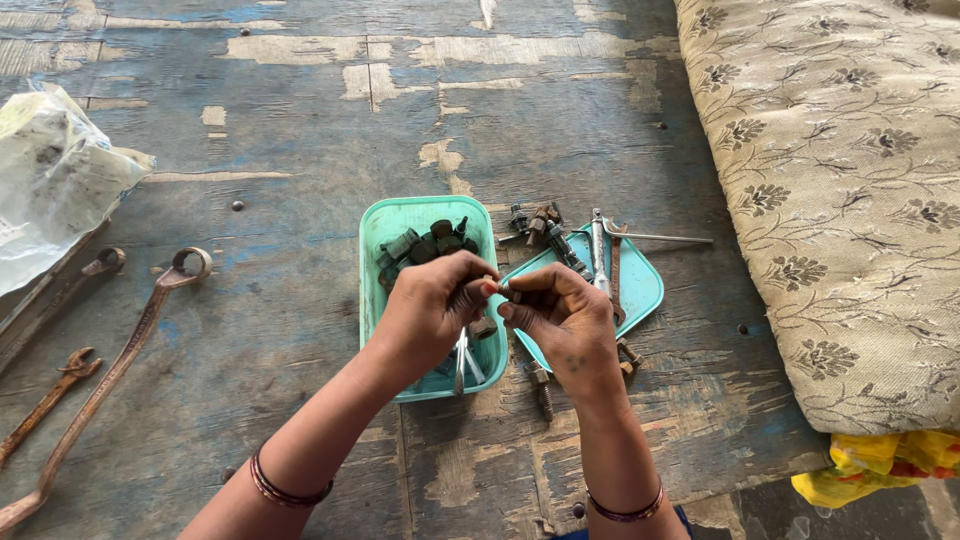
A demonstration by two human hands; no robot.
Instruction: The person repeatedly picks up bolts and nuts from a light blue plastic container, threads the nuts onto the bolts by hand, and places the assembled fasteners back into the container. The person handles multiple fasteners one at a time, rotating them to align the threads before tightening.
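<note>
Two shallow turquoise plastic trays (385,225) (645,290), three long rusty iron spanners (100,375) (45,400) (60,290), one crumpled clear plastic bag (50,175), two bare hands (430,305) (565,315).

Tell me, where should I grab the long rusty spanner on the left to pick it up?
Grip the spanner around the middle of its thin shaft, coming from above. It lies flat on the wooden floor with bare boards on both sides there, and the middle should balance it; the ring end near the top is wider and harder to close fingers around.

One head-worn camera looks steeply down from close above the worktop (300,120), facing away from the person; forearms enter from the near edge.
</note>
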